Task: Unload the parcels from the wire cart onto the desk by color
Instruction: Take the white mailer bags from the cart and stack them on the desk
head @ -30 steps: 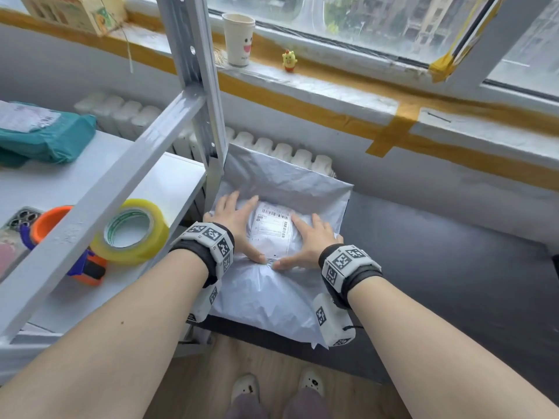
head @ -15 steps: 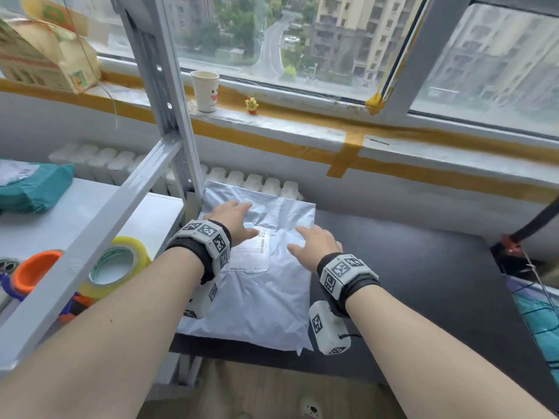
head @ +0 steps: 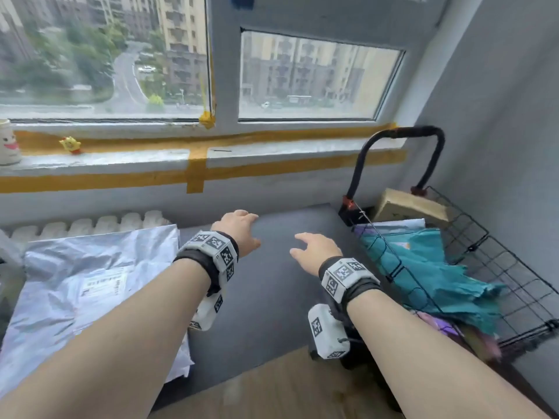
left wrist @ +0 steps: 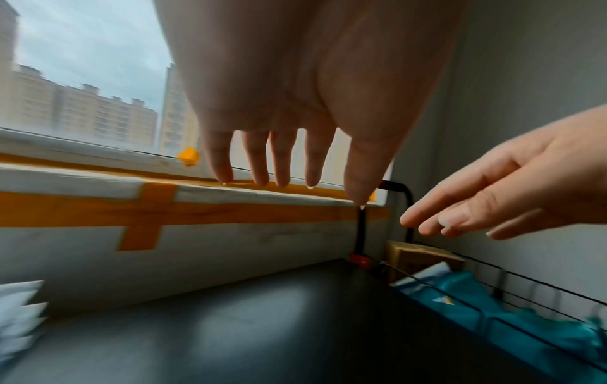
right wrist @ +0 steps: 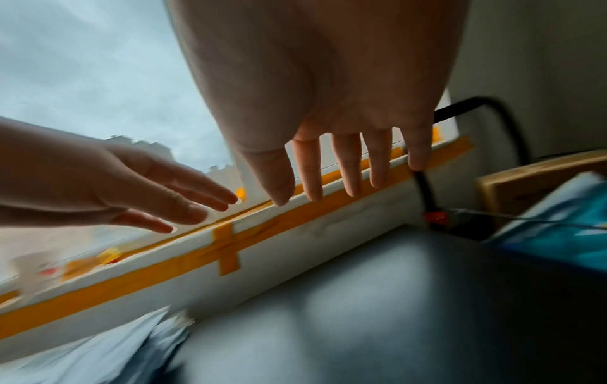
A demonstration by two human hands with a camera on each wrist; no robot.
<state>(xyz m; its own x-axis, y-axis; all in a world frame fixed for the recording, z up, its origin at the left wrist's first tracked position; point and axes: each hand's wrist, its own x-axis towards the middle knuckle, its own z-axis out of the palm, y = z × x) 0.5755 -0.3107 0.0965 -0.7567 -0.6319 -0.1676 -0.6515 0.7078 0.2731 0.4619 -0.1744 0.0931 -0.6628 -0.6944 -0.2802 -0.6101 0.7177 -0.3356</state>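
Note:
A silver-grey parcel (head: 90, 285) with a white label lies flat at the left end of the dark desk (head: 272, 297). Both hands hover empty above the bare desk top, fingers straight and spread: my left hand (head: 239, 234) just right of the parcel, my right hand (head: 314, 252) nearer the wire cart (head: 499, 267). The black wire cart stands at the desk's right end and holds a teal parcel (head: 423, 267), a white parcel edge (head: 393, 223), a brown cardboard box (head: 408, 207) and something purple low down. In the wrist views both palms face down, holding nothing.
The cart's black handle (head: 402, 133) arches up beside the grey wall. A windowsill with orange tape (head: 196, 173) runs behind the desk, carrying a paper cup (head: 7, 146) and a small yellow toy (head: 71, 145). White radiator ribs (head: 90, 225) show behind the parcel.
Both hands have lifted off the silver-grey parcel and swung right over the bare desk. The view has turned right, bringing the wire cart into sight and losing the shelf.

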